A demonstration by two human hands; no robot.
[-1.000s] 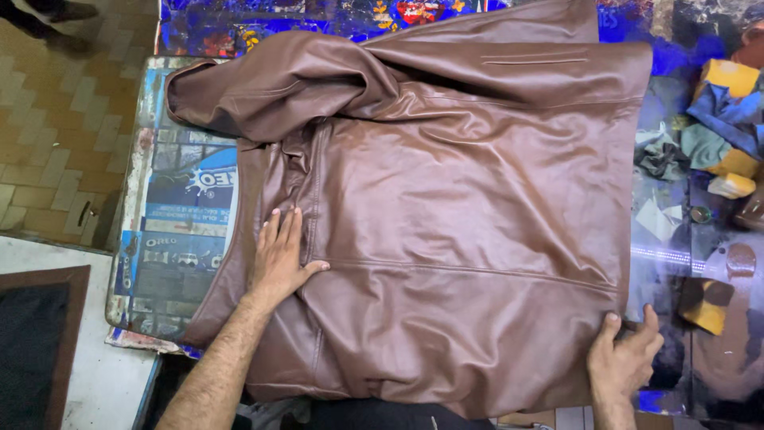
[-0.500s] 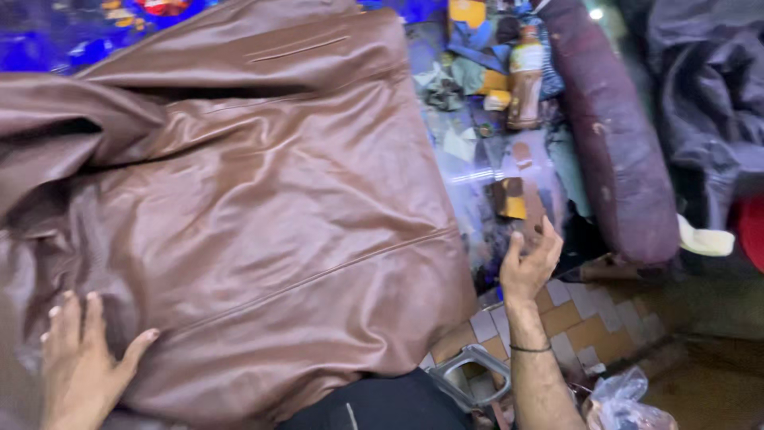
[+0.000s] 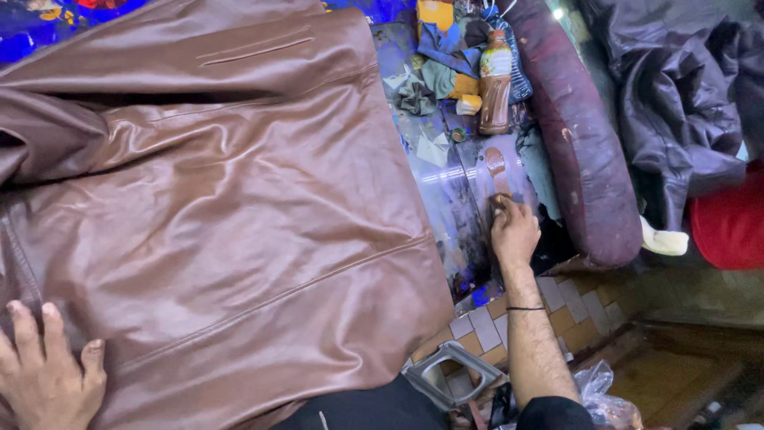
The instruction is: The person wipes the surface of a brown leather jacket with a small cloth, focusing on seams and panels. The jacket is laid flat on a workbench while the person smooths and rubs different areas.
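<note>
A brown leather jacket (image 3: 239, 199) lies spread over the worktable (image 3: 458, 215) and fills the left and middle of the view. My left hand (image 3: 48, 374) rests flat on its lower left part, fingers apart, holding nothing. To the right of the jacket's edge, my right hand (image 3: 516, 235) reaches onto the bare table. Its fingers are pinched on a small brown piece (image 3: 498, 201) that lies just below a brown oval leather scrap (image 3: 496, 166).
A drink bottle (image 3: 495, 84) and cloth scraps (image 3: 438, 72) lie at the table's far right. Beside them is a long maroon roll (image 3: 581, 151), then dark leather garments (image 3: 676, 103) and something red (image 3: 732, 223). Tiled floor (image 3: 557, 310), a metal frame (image 3: 446, 370) and a plastic bag (image 3: 605, 398) are below.
The view swung right. My right hand left the jacket's hem, reached onto the table beside it and closed its fingers on a small brown piece. My left hand stays on the jacket.
</note>
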